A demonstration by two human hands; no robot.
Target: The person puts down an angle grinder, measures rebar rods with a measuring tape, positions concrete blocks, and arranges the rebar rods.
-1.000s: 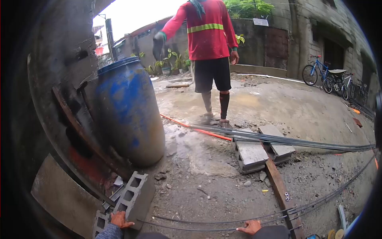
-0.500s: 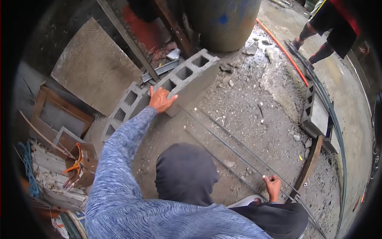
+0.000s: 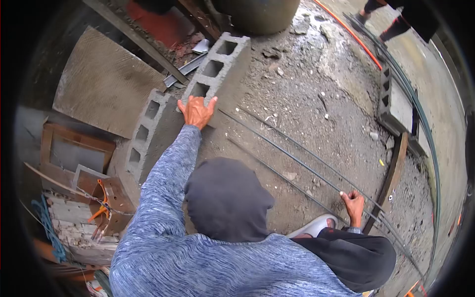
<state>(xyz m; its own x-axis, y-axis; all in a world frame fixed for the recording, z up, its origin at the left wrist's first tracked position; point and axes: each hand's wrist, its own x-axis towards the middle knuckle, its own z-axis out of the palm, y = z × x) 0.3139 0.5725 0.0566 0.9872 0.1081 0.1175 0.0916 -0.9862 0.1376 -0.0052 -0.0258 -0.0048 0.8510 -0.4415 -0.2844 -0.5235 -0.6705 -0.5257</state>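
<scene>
My left hand (image 3: 198, 113) grips the near end of a grey hollow concrete block (image 3: 217, 76), fingers over its top edge by a hole and thumb on the side. My right hand (image 3: 353, 205) pinches a thin steel rebar rod (image 3: 282, 152) between thumb and fingertips, beside my sandalled foot (image 3: 316, 226). The rod's far end reaches close to the held block. Two more thin rods lie on either side of it, roughly alongside. Another hollow block (image 3: 143, 131) stands to the left of the held one, at a slight angle to it.
A rough board (image 3: 106, 81) leans at the left. Hollow blocks (image 3: 398, 106), a wooden plank (image 3: 391, 183) and dark hoses (image 3: 423, 143) lie at the right. A large barrel (image 3: 262, 15) stands at the back. Another person's legs (image 3: 396, 27) show at the top right.
The whole view has shifted and turned slightly, so the blocks sit higher in it. Both hands keep their holds on the block and the rod. The foot by my right hand shows more fully.
</scene>
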